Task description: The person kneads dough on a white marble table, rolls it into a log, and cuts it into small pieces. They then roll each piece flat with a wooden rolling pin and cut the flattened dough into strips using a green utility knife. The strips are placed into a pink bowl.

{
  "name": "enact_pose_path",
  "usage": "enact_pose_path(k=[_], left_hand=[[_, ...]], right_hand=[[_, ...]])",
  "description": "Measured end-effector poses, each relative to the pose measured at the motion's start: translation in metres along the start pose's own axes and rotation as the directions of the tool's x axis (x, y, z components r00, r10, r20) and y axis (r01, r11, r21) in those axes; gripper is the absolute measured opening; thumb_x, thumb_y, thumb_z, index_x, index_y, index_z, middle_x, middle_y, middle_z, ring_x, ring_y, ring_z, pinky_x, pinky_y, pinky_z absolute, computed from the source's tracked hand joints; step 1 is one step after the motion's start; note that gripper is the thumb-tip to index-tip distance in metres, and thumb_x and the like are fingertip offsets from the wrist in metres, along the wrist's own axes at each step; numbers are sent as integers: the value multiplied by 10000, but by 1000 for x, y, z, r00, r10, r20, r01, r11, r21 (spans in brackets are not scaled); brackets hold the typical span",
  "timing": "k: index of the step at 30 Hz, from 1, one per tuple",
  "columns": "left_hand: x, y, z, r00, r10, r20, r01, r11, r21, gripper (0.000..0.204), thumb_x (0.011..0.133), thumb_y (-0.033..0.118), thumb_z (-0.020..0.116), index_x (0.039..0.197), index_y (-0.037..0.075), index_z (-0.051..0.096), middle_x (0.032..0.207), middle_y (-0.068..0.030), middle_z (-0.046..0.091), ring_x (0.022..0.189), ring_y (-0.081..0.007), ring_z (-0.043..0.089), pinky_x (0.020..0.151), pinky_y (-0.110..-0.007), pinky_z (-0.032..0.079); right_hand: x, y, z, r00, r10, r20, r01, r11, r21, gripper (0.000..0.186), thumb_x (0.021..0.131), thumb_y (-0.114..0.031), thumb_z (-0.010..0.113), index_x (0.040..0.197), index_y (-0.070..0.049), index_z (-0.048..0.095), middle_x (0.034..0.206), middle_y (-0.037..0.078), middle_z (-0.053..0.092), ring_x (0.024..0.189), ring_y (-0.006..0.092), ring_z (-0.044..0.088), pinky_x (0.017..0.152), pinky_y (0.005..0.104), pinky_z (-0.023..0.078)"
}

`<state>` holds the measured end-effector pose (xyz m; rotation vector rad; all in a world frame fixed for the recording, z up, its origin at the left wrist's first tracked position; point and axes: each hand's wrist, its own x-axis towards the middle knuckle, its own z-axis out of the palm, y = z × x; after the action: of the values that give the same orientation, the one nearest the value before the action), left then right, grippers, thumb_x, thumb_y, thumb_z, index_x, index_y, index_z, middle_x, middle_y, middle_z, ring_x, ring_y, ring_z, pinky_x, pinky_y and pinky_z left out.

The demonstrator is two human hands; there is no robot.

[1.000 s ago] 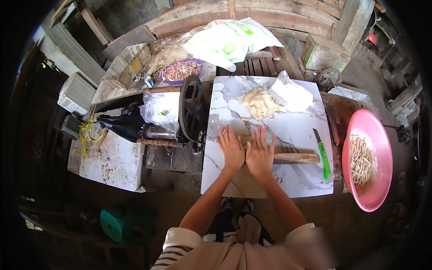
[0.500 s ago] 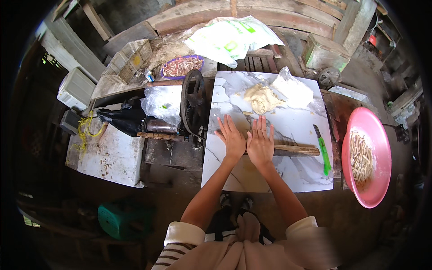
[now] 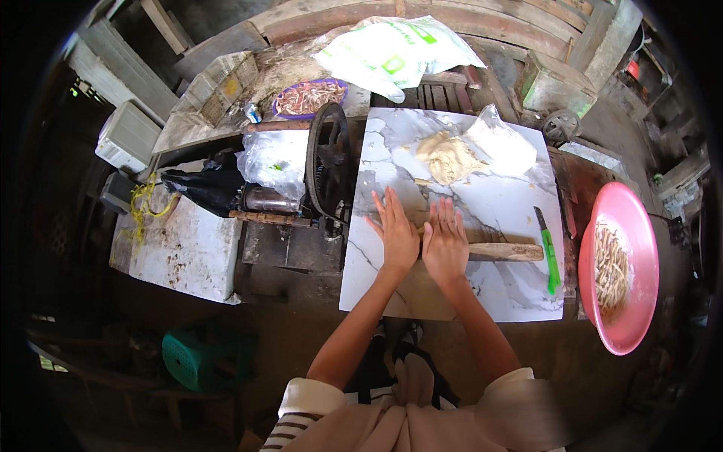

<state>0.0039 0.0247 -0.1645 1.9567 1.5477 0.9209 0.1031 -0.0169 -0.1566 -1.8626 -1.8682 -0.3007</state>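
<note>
My left hand (image 3: 397, 233) and my right hand (image 3: 446, 245) lie side by side on a marble-patterned board (image 3: 512, 294), palms down with fingers stretched out. What is under their palms is hidden. A wooden bar (image 3: 504, 252) reaches rightward from beside my right hand. Beyond my fingertips are a lump of pale dough (image 3: 448, 158) with small scraps and a plastic bag of white powder (image 3: 501, 147). A green-handled knife (image 3: 550, 260) lies at the board's right side.
A pink basin (image 3: 636, 279) of pale strips stands at right. An iron-wheeled machine (image 3: 324, 169) with plastic over it is at left. Behind are a purple bowl (image 3: 316, 98) of strips, white sacks (image 3: 399, 53) and a crate (image 3: 218, 90). A green stool (image 3: 192, 358) is below left.
My right hand has shifted slightly back toward me relative to my left, whose fingertips now reach a little farther forward. The whole view has also shifted a little.
</note>
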Motion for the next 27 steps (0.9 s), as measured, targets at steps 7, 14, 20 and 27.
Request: enact_pose_path(k=[7, 14, 20, 27], left_hand=[[-28, -6, -2, 993, 108, -49, -109, 994, -14, 720, 787, -18, 420, 1443, -65, 128, 1525, -198, 137, 1419, -403, 5, 1063, -633, -54], [-71, 3, -22, 994, 111, 6, -111, 993, -44, 698, 799, -38, 393, 1450, -36, 141, 1520, -195, 155, 1417, -408, 20, 1066, -630, -41], [-41, 13, -30, 955, 295, 13, -294, 955, -39, 376, 866, 33, 463, 1242, 12, 453, 1231, -180, 482, 1206, -382, 384, 1007, -490, 292], [-45, 2, -19, 932, 356, -74, -356, 934, 17, 74, 860, 115, 563, 876, 46, 539, 888, -113, 533, 829, -308, 501, 738, -425, 409]], right_hand=[[-24, -14, -13, 998, -21, 53, 23, 999, -32, 467, 930, -213, 433, 1316, 50, 447, 1399, 215, 404, 1329, 294, 364, 1121, 419, 243], [-59, -9, -36, 990, -90, 109, 78, 990, 115, 479, 931, -203, 450, 1347, 33, 413, 1420, 190, 384, 1339, 292, 348, 1116, 418, 254], [-29, 42, -36, 1000, 21, -23, -19, 997, 80, 259, 918, -201, 520, 1066, -6, 604, 1151, 159, 596, 1118, 292, 538, 972, 407, 405], [-33, 53, -38, 992, -16, -126, 22, 999, 43, 170, 858, -162, 584, 737, -53, 535, 757, 94, 505, 756, 272, 514, 679, 392, 406]])
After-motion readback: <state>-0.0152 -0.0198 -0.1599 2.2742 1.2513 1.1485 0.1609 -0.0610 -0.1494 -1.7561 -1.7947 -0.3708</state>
